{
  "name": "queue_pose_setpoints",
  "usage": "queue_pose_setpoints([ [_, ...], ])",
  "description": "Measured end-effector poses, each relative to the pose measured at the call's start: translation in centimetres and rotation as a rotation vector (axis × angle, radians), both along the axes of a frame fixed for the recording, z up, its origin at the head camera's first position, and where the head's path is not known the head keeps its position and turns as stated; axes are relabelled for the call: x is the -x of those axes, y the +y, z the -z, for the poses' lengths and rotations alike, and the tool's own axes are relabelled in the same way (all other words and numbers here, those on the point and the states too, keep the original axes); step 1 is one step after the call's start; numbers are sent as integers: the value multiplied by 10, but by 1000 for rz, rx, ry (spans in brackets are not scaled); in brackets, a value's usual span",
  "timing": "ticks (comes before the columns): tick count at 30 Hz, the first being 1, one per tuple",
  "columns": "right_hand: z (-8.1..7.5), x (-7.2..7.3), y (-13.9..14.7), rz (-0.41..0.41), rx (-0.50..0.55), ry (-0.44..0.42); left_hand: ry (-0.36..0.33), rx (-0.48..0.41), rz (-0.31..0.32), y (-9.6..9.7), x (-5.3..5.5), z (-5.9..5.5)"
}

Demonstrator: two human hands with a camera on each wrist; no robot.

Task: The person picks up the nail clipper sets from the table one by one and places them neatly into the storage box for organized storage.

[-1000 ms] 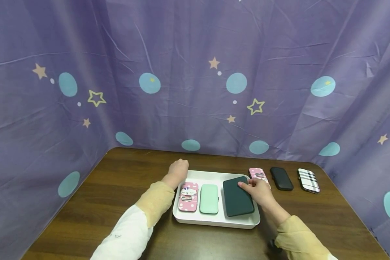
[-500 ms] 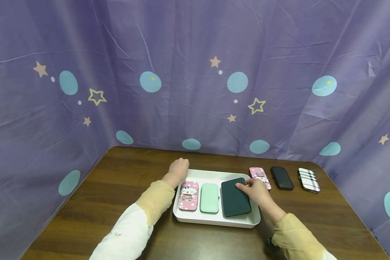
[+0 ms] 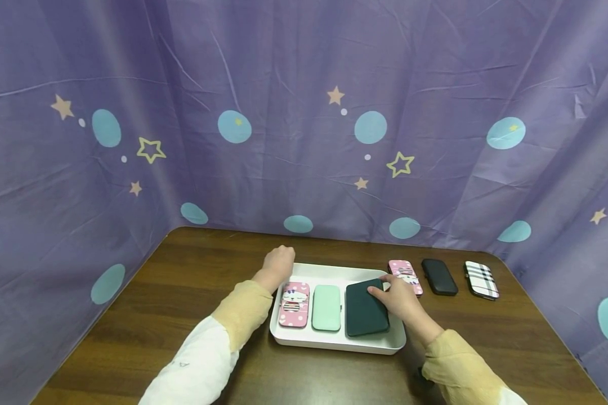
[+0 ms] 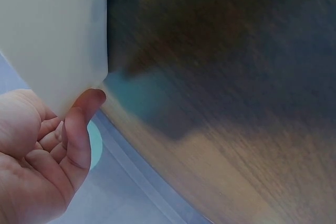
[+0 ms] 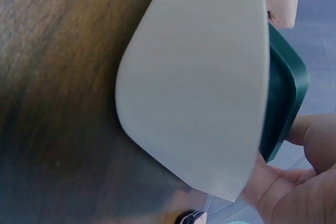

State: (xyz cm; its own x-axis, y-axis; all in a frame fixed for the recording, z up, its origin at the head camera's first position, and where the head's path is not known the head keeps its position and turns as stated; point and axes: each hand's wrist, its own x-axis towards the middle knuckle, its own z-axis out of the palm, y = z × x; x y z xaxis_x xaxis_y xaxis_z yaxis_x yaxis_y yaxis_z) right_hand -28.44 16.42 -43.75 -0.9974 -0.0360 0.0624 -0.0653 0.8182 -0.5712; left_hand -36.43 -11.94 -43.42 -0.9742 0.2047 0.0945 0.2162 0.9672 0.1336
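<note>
In the head view a white tray (image 3: 336, 347) sits on the table. My left hand (image 3: 277, 264) holds its far left corner; in the left wrist view the curled fingers (image 4: 79, 135) meet the corner's rim. My right hand (image 3: 401, 297) pinches a dark green flat case (image 3: 366, 312) by its far right corner, thumb on top. That case is tilted in the tray's right part, and the right wrist view shows its rimmed edge above the tray wall. Left of it lie a mint green clasp case (image 3: 326, 308) and a pink cat-print case (image 3: 294, 305).
Right of the tray, on the wooden table (image 3: 182, 298), lie another pink patterned case (image 3: 404, 273), a black case (image 3: 439, 277) and a plaid case (image 3: 481, 279). A purple star-print curtain (image 3: 304, 101) hangs behind the table.
My right hand has shifted the dark green case slightly left within the tray, and the case has turned straighter. My left hand stays at the tray's corner.
</note>
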Motion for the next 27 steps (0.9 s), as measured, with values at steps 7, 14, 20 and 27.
queue_pose_setpoints([
  [7,-4,1,-2,-4,-47,-35,14,-1,2,-1,-1,0],
  [14,-8,3,-6,-50,-94,-84,12,-1,6,-1,0,1],
  [20,-14,7,-9,-94,-113,-182,18,-2,8,0,-1,1],
  [27,-18,14,-10,-104,-84,-348,17,2,6,0,-1,1],
])
